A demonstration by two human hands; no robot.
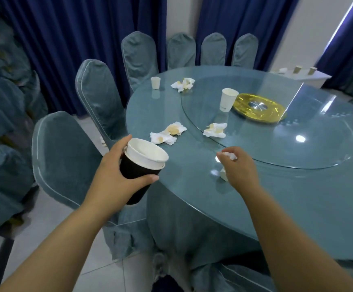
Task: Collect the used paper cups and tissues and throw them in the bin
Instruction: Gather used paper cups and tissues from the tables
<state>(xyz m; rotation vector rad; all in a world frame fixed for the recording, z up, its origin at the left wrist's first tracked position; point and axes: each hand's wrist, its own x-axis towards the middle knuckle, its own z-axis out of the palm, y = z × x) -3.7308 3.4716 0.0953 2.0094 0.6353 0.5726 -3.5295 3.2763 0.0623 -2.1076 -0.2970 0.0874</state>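
Grip status: the left hand (116, 175) wraps a black cup (132, 173) with a white liner cup (148, 154) nested in its mouth, held at the near edge of the tabletop (297, 197). The right hand (241, 169) is clenched round a crumpled tissue (231, 155) low over the glass; whether it touches the surface cannot be determined. The bin is not in view. Probable faults: the turntable (297, 148) may rotate if a reaching arm pushes its rim, carrying the tall white cup (228, 100) out of reach or tipping it. The liner cup sits loose and may slide out if the stack is tilted. With both hands occupied, a further pickup may shed part of the wad. Materials: the tabletop is round, glossy glass over blue-grey cloth, strongly reflective and likely slippery. The turntable is a round disc of clear glass set on top, with a shiny gold disc (274, 114) at its centre. All cups are tapered paper, the black one matte; the small cup (155, 82) stands upright near the far edge. The loose tissues (168, 133) (215, 130) (183, 84) are thin, creased and stained yellow-brown, and lie well apart.
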